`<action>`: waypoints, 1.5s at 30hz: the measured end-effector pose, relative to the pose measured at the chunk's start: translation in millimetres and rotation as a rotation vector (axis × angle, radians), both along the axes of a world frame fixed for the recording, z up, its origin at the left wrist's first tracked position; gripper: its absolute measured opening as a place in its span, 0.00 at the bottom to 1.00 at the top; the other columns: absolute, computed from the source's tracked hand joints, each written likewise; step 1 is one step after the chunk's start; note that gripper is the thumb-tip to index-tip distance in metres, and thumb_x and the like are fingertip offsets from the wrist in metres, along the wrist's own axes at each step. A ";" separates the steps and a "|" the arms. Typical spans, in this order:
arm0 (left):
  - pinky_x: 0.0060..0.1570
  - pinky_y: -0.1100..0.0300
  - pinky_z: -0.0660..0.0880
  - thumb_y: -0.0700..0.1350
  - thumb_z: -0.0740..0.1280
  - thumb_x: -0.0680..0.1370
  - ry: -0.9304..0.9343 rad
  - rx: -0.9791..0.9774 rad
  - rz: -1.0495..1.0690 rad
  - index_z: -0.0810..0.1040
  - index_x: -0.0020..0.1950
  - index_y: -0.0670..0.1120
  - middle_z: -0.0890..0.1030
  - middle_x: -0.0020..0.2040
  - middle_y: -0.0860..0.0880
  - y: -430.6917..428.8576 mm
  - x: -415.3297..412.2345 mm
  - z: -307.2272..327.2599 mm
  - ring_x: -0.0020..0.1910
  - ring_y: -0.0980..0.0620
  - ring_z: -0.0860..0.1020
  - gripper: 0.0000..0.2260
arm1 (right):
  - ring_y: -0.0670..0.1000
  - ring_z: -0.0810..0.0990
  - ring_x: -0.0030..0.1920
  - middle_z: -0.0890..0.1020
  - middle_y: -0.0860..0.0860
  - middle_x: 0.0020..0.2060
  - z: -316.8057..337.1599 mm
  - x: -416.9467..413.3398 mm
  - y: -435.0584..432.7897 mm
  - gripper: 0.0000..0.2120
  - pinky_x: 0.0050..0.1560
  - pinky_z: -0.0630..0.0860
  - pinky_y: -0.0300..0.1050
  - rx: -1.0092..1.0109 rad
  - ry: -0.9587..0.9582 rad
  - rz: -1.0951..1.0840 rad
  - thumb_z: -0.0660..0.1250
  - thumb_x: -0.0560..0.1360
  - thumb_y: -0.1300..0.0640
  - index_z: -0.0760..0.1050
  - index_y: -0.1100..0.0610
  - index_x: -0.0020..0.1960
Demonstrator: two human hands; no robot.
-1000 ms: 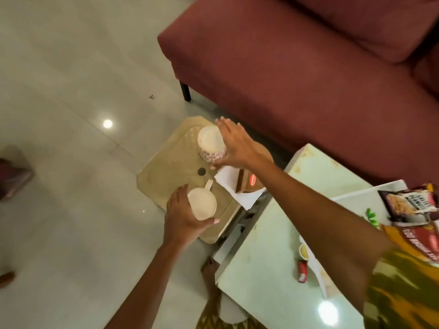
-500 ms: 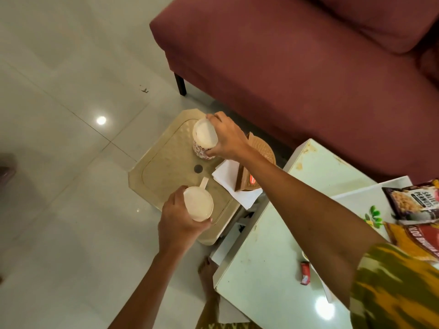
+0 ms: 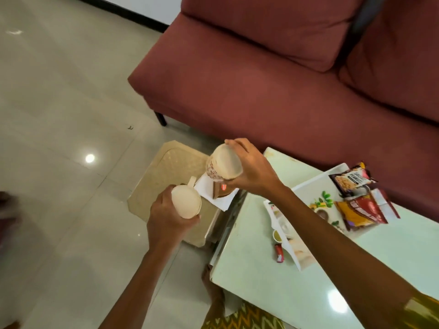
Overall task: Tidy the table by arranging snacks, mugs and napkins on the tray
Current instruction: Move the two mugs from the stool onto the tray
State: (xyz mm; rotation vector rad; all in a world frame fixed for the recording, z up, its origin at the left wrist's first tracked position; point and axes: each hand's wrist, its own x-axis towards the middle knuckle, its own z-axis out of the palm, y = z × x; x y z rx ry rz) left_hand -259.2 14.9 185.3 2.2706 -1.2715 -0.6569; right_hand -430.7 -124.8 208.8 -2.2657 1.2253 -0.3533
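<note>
A beige tray lies low beside the table's left end. My left hand grips a plain cream mug by its side, handle pointing away, above the tray's near part. My right hand holds a patterned mug tilted in the air over the tray's right edge. Under it a white napkin and a brown snack pack rest on the tray. Two snack bags, a peanut bag and a red-orange bag, lie on the pale green table.
A maroon sofa stands right behind the table and tray. On the table are a floral white board, an open booklet and a small red sachet. My bare foot is by the table's corner. Tiled floor spreads to the left.
Both mugs have risen off the tray toward me. The patterned mug has moved right and tilted. The camera view has swung up, showing more sofa and table.
</note>
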 end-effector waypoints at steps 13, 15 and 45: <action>0.51 0.54 0.74 0.51 0.80 0.58 0.089 0.067 -0.381 0.68 0.66 0.46 0.77 0.61 0.45 -36.5 -172.8 11.0 0.57 0.43 0.76 0.40 | 0.55 0.69 0.64 0.69 0.55 0.65 -3.9 -224.0 90.0 0.43 0.57 0.75 0.50 0.065 0.045 -0.421 0.79 0.58 0.56 0.63 0.58 0.68; 0.52 0.54 0.74 0.48 0.80 0.57 0.143 0.030 -0.424 0.72 0.62 0.44 0.79 0.57 0.44 -44.9 -203.6 1.5 0.55 0.43 0.77 0.36 | 0.56 0.68 0.65 0.69 0.55 0.66 -16.2 -256.4 95.3 0.43 0.58 0.75 0.52 0.075 0.051 -0.447 0.79 0.59 0.57 0.63 0.58 0.69; 0.59 0.48 0.71 0.49 0.80 0.59 0.048 0.189 -0.617 0.64 0.69 0.44 0.74 0.64 0.42 -143.2 -384.8 -156.9 0.63 0.42 0.71 0.42 | 0.59 0.63 0.68 0.64 0.57 0.70 -189.1 -367.6 79.1 0.42 0.61 0.72 0.58 0.244 0.100 -0.477 0.75 0.64 0.63 0.58 0.58 0.72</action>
